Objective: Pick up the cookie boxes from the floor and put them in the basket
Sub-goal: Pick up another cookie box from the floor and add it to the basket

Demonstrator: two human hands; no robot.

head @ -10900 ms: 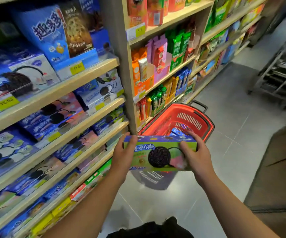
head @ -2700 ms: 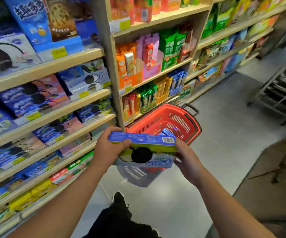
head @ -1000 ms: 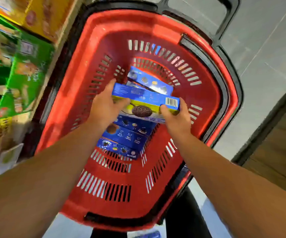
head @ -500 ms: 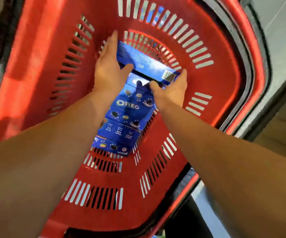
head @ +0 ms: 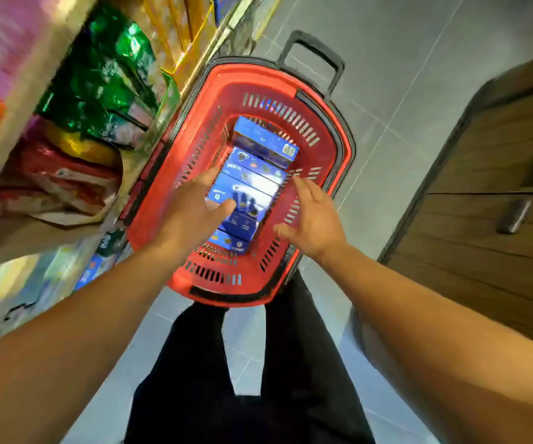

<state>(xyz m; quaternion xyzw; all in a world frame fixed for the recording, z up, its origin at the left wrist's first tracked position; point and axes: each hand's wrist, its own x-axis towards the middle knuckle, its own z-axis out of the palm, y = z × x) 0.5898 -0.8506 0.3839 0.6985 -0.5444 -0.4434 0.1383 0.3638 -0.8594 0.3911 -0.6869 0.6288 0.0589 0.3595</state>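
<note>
A red plastic basket (head: pixel 326 129) with a black rim stands on the floor in front of me. Several blue cookie boxes (head: pixel 252 181) lie in a row inside it; the farthest box (head: pixel 263 144) shows a barcode on its end. My left hand (head: pixel 191 213) hovers over the near boxes with fingers spread and holds nothing. My right hand (head: pixel 313 216) hangs above the basket's right wall, fingers straight, also empty. Neither hand touches a box.
Shelves with green, red and yellow snack bags (head: pixel 98 88) stand at the left, close to the basket. A dark wooden cabinet (head: pixel 489 193) with metal handles is at the right. Grey floor tiles (head: pixel 402 75) lie beyond the basket. My dark trouser legs (head: pixel 258 363) are below it.
Both hands have let go of the blue box, which now lies at the basket's far end. The hands have risen and drawn back, and my view has pulled up from the basket.
</note>
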